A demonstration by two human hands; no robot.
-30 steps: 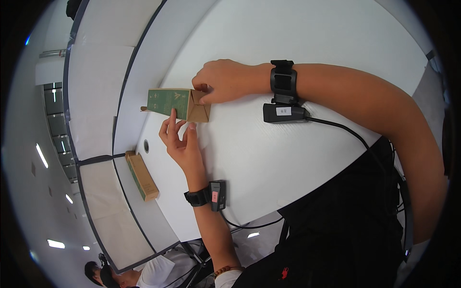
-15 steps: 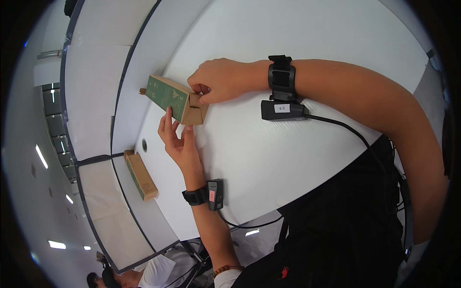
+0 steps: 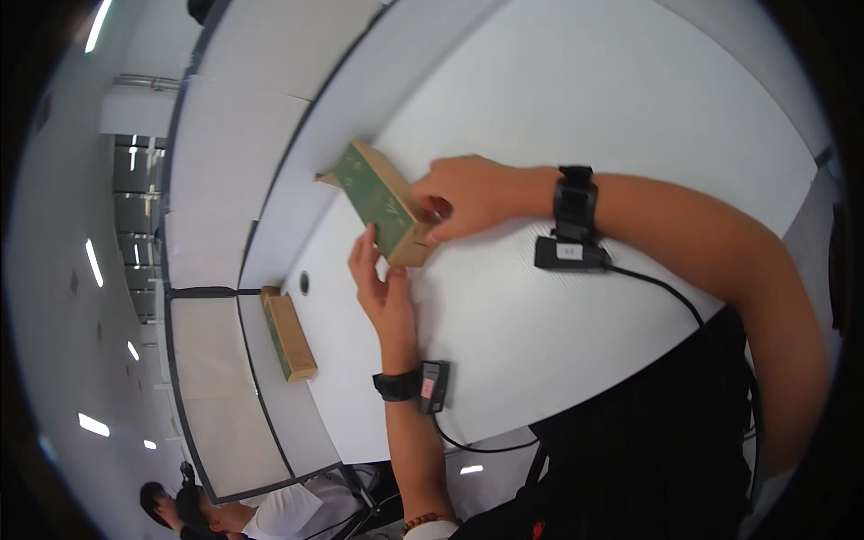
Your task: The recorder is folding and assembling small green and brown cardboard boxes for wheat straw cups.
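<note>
A long cardboard box (image 3: pixel 376 205), green on one face and brown on the others, lies slanted on the white table (image 3: pixel 504 351). At its far end a small brown flap (image 3: pixel 329 178) sticks out. My left hand (image 3: pixel 385 297) grips the near end from the left, fingers on the green face and thumb against the end. From the right, my right hand (image 3: pixel 472 196) has its curled fingers and thumb at the brown side and near end. The end panel looks folded over; the right fingertips are partly hidden.
A second brown and green box (image 3: pixel 290 337) stands by the low partition (image 3: pixel 216 360) at left. A round cable hole (image 3: pixel 304 283) sits in the table between them. Black cables (image 3: pixel 661 286) trail from both wrist devices. Another person (image 3: pixel 283 513) sits beyond the partition.
The view has shifted, so everything sits farther right and lower. At the near end, the flap that stood partly folded now lies flatter under my right hand. The far-end flap shows more.
</note>
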